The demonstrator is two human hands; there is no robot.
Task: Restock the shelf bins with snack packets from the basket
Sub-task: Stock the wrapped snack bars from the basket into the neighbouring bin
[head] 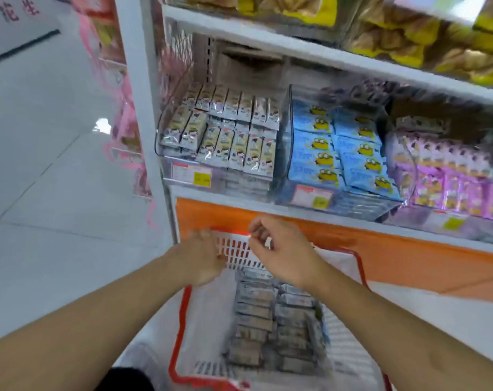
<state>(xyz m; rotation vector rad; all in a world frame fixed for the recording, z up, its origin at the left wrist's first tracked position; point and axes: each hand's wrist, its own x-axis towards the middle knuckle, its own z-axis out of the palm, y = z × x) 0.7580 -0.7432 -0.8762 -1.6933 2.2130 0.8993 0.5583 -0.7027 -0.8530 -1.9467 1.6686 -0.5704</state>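
In the lower middle of the frame I saw a white slotted plastic basket with a red rim [183, 320], holding two rows of grey-and-brown snack packets [256, 320] stacked flat along its floor. Both hands hovered over the basket's far end. The left hand [203, 258] was blurred near the far-left corner of the rim, and I could not tell whether its fingers were apart or closed on anything. The right hand [282, 249] sat just beside it, fingers [258, 230] curled inward with the thumb close to them; I could not tell if anything was pinched between them.

Above, in the centre of the frame, a clear plastic shelf bin [166, 162] held upright rows of matching cream-and-grey packets [234, 131]. Just right of it stood a bin of light blue packets with yellow cartoon figures [338, 148], then pink-purple packets [448, 179] at the right edge.
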